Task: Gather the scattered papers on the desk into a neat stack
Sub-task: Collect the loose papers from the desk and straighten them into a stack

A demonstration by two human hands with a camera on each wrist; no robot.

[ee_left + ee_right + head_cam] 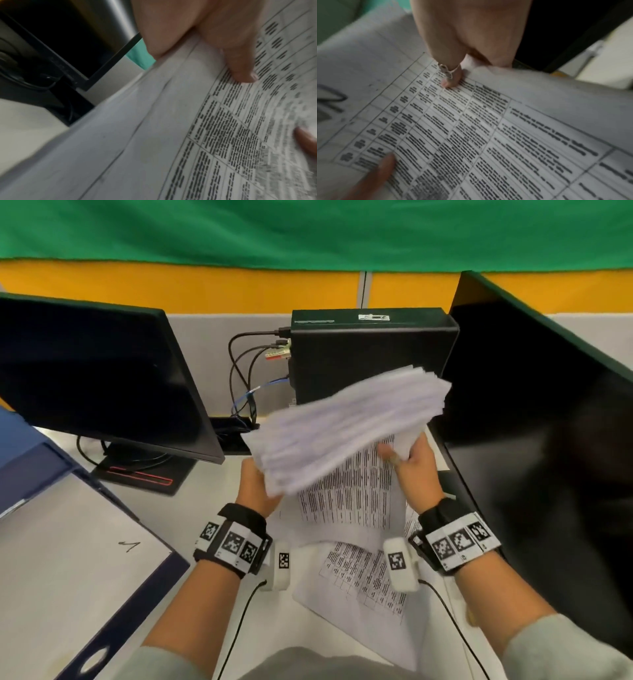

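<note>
Thick stack of papers point(346, 426) held up off the surface point(212, 542), tilted, its upper edge fanned and blurred, in front of the black computer case point(370, 354). Front sheet faces the person: printed table with dark rows of text, hanging down between the two wrists.

Left hand point(255, 487) at the stack's lower left corner, grip closed on the papers. In the left wrist view the thumb point(240, 59) lies flat on the printed face, and the rest of the hand sits at the sheets' edge; fingers behind the stack hidden.

Right hand point(416, 470) at the stack's right side, higher than the left, grip closed on the papers. Right wrist view: thumb with a ring point(448, 71) presses on the printed table, palm behind the sheets' edge. A fingertip of the other hand shows at the lower left of that view, on the same page.

Both forearms reach forward, wrists cocked upward, each with a black band carrying square markers and a white camera pod.

One more printed sheet point(363, 580) lies flat on the surface beneath the wrists, apart from the held stack.

Around: dark monitor point(102, 378) left, another dark screen point(548, 412) right, blue binder point(68, 542) at lower left, cables beside the case
</note>
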